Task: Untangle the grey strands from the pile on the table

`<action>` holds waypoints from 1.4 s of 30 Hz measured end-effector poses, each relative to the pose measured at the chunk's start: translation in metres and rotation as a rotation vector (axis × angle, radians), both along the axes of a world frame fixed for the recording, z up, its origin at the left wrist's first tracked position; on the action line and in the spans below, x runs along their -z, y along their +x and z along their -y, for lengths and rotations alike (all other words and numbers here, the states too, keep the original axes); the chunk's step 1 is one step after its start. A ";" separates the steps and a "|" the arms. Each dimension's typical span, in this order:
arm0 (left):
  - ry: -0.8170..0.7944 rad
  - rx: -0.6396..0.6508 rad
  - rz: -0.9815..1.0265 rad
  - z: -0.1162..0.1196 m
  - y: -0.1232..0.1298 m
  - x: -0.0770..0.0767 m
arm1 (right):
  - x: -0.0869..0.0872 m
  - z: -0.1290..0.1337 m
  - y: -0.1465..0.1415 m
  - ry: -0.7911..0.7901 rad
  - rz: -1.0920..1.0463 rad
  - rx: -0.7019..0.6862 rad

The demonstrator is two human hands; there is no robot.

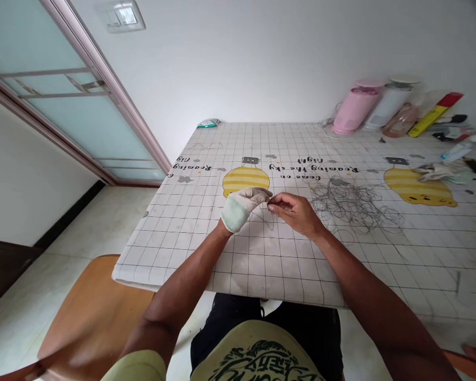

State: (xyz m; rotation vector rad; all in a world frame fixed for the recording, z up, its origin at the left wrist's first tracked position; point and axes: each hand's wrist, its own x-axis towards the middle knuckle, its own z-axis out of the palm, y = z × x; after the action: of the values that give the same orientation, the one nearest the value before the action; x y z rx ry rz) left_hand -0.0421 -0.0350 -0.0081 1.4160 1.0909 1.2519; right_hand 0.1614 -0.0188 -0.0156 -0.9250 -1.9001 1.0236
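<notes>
Working at the near middle of a table with a grid-patterned cover (pixel 174 248). Gloved left hand (pixel 249 205) with fingers bent and tips reaching to those of the bare right hand (pixel 295 211); too small to tell whether gripping anything. Right hand with thumb and forefinger drawn together, pinching at a thin strand (pixel 273 226), partly looped just below the meeting fingertips. Just right of the right hand, spread loosely over the cover, a tangle of thin grey strands (pixel 357 206). Farther right, a crumpled pale glove (pixel 440 172) over a printed yellow figure. Along the far right, near the wall: pink cylinder (pixel 357 109), white cylinder (pixel 388 107), pinkish bottle (pixel 400 121), yellow-and-red package (pixel 434 115), all leaning in view. Nearer than these, a white bottle (pixel 462 149). At the far left corner, a green-and-white packet (pixel 209 123). At near left, beside the table, an orange-brown chair (pixel 91 317); beyond, a frosted-glass door (pixel 63 95).
</notes>
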 end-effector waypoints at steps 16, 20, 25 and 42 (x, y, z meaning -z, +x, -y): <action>-0.227 -0.176 0.088 -0.009 0.001 0.013 | 0.006 -0.017 0.023 0.558 0.374 0.150; -0.290 -0.115 -0.131 -0.006 0.010 0.010 | 0.008 -0.017 0.022 0.544 0.347 0.136; -0.359 -0.114 -0.345 -0.007 0.020 0.008 | 0.016 -0.014 0.013 0.432 0.211 0.147; -0.143 -0.275 -1.019 -0.005 0.026 0.031 | 0.031 -0.014 0.006 0.605 0.372 0.220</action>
State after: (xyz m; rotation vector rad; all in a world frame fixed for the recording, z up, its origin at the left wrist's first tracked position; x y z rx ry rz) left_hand -0.0164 -0.0300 -0.0387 1.8730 2.0526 0.5414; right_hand 0.1679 -0.0043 -0.0465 -0.9670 -2.1635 0.1187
